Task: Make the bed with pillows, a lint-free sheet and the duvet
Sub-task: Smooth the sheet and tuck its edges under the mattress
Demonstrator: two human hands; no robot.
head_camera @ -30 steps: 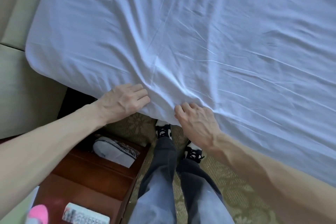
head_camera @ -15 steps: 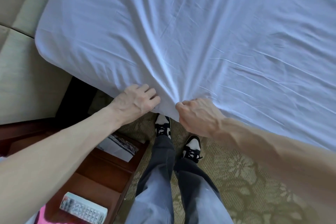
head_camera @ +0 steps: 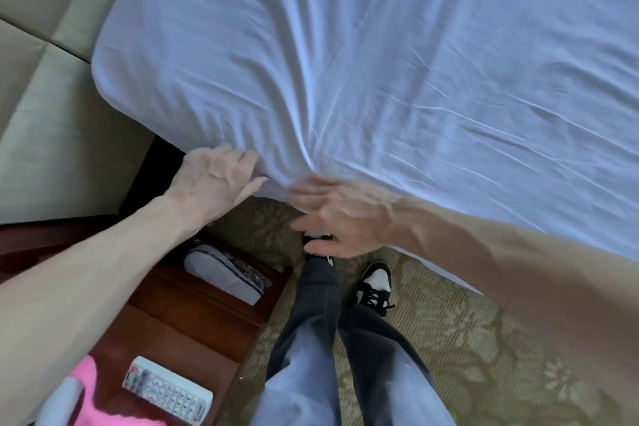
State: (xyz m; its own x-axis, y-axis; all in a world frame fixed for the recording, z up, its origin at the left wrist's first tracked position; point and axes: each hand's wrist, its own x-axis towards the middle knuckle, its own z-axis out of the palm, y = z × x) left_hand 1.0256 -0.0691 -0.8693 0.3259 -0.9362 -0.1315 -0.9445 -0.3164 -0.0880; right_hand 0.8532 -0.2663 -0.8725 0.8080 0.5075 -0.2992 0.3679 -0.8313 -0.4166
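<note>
Where it bunches at the near edge of the bed [head_camera: 117, 76], the soft, light sheet [head_camera: 397, 79] should pinch easily; left hand [head_camera: 214, 180] touches it, fingers straight; right hand [head_camera: 340, 218] spread, empty.

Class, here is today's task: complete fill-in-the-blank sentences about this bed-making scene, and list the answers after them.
The left hand touches the edge of the white ____. The right hand, fingers straight, grips ____. On the nightstand lies a ____ control. The shoes stand on patterned ____.
Answers: sheet; nothing; remote; carpet.
</note>
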